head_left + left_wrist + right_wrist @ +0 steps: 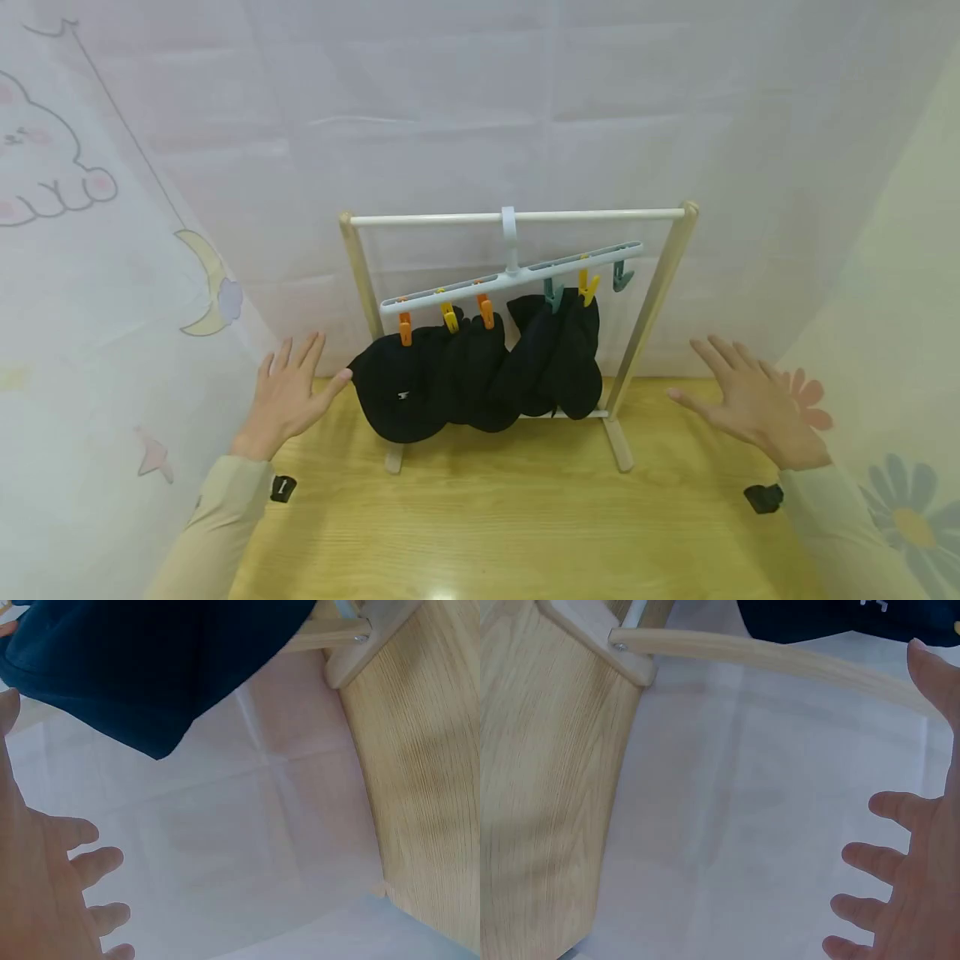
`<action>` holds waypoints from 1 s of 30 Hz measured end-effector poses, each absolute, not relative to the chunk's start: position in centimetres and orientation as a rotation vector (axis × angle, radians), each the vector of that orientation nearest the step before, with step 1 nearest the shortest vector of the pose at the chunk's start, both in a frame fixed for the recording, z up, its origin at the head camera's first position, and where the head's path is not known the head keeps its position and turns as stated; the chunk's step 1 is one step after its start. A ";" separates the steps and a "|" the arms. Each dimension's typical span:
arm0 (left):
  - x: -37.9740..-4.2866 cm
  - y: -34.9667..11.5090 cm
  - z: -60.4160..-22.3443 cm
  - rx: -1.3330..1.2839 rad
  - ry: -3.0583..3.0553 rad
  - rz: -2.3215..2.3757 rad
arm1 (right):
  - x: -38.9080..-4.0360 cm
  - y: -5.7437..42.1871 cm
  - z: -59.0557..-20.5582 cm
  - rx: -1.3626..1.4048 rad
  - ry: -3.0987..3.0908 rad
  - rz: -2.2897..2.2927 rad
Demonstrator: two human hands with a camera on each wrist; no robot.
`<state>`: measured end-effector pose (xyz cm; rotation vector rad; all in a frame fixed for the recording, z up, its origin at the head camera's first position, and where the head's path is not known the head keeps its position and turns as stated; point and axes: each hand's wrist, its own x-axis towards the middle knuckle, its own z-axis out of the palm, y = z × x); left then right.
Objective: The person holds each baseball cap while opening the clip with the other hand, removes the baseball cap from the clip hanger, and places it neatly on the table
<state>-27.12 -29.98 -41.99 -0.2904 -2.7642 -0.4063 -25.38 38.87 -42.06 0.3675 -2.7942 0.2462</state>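
A pale blue clip hanger (512, 275) hooks over the white top rail of a small drying rack (652, 308), its left end lower. Orange and yellow clips hold a rounded black cloth item (401, 383), perhaps a cap, with a small white mark. A second black cloth piece (558, 358) hangs from a teal and a yellow clip. At the far right end, a teal clip (621, 277) holds nothing. My left hand (288, 400) is spread left of the rack, its thumb near the cloth. Fingers spread, my right hand (753, 400) stays right of the rack, holding nothing.
The rack's feet (618, 446) stand on a wood-grain table (480, 533). Behind and at both sides hangs a pale printed sheet (450, 125) with creases. Black bands (763, 498) show at both wrists.
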 end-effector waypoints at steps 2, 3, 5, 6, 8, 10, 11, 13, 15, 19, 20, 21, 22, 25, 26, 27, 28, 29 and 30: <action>-27.0 -29.7 -41.9 -0.299 -2.741 -0.416 | -25.3 38.6 -41.8 0.381 -2.788 0.260; -27.0 -29.6 -41.9 -0.305 -2.729 -0.423 | -25.2 38.4 -41.7 0.386 -2.789 0.272; -26.9 -29.5 -41.9 -0.318 -2.708 -0.438 | -25.1 38.1 -41.6 0.394 -2.779 0.291; -26.8 -29.4 -41.9 -0.325 -2.698 -0.450 | -25.0 38.0 -41.5 0.398 -2.771 0.297; -26.7 -29.3 -41.9 -0.335 -2.681 -0.474 | -24.9 37.6 -41.5 0.406 -2.759 0.323; -26.5 -29.2 -41.9 -0.340 -2.666 -0.500 | -24.8 37.3 -41.3 0.414 -2.741 0.352; -26.5 -29.1 -41.9 -0.343 -2.662 -0.514 | -24.8 37.1 -41.3 0.421 -2.732 0.361; -26.3 -28.9 -41.9 -0.350 -2.657 -0.545 | -24.7 36.7 -41.1 0.432 -2.713 0.371; -26.2 -28.7 -41.8 -0.359 -2.647 -0.568 | -24.6 36.3 -40.9 0.444 -2.692 0.385; -26.0 -28.4 -41.8 -0.365 -2.619 -0.611 | -24.5 35.5 -40.3 0.447 -2.677 0.432; -25.9 -28.3 -41.8 -0.364 -2.608 -0.625 | -24.4 35.3 -40.2 0.445 -2.669 0.449; -25.9 -28.1 -41.8 -0.364 -2.595 -0.641 | -24.5 35.0 -40.0 0.446 -2.657 0.470; -25.8 -28.0 -41.7 -0.368 -2.578 -0.657 | -24.5 34.8 -39.8 0.449 -2.632 0.493; -25.7 -27.6 -41.6 -0.385 -2.510 -0.708 | -24.5 34.0 -39.1 0.465 -2.552 0.566; -25.7 -27.4 -41.5 -0.394 -2.484 -0.722 | -24.6 33.7 -38.9 0.475 -2.520 0.585; -25.7 -27.3 -41.5 -0.403 -2.459 -0.733 | -24.7 33.4 -38.7 0.485 -2.490 0.606; -25.6 -27.1 -41.5 -0.412 -2.432 -0.742 | -24.7 33.2 -38.6 0.491 -2.469 0.625; -25.6 -27.0 -41.4 -0.418 -2.410 -0.752 | -24.8 33.0 -38.5 0.492 -2.454 0.638; -25.6 -26.8 -41.4 -0.423 -2.389 -0.760 | -24.9 32.9 -38.4 0.497 -2.436 0.648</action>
